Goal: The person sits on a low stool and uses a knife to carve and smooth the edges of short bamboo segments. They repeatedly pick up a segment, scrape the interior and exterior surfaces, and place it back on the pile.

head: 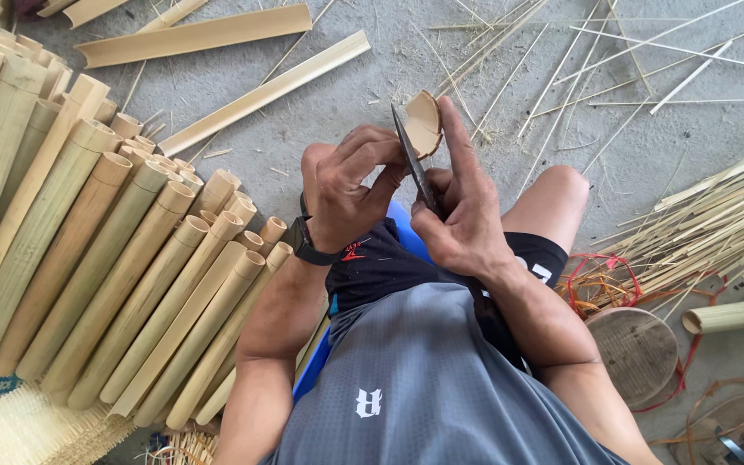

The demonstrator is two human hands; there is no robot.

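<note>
I sit on a blue stool with both hands raised over my knees. A short curved piece of split bamboo points its cut end up at me. A dark knife blade stands against its left edge. My left hand, with a black watch on the wrist, curls beside the blade, its fingertips touching the blade and the bamboo. My right hand grips the knife lower down, and its index finger stretches up along the right side of the bamboo piece.
A pile of bamboo tubes fills the floor to my left. Flat bamboo slats lie ahead, and thin strips are scattered and bundled at right. A round wooden block, a loose tube and red cord sit by my right leg.
</note>
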